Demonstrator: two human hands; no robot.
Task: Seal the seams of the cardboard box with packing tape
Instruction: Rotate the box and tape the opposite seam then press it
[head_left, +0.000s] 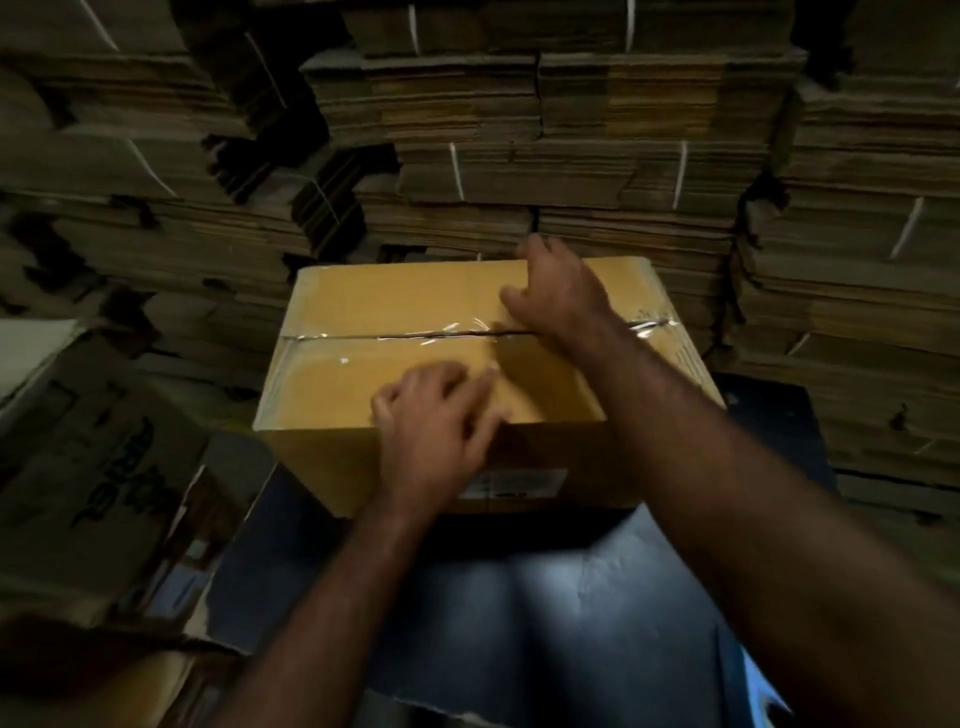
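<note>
A closed tan cardboard box (363, 301) sits on a dark blue surface (519, 597) in front of me. Clear packing tape (395, 335) runs along its centre seam from the left edge to the right edge. My left hand (441, 436) rests on the near half of the top, close to the front edge, with its fingers spread and pointing right. My right hand (556, 296) reaches across the seam, and its fingers hook over the far top edge of the box. No tape roll is in view.
Tall stacks of flattened, strapped cardboard (519, 156) wall in the back and both sides. A printed carton (104, 467) lies at the left, right next to the blue surface. A white label (511, 483) is on the box's front face.
</note>
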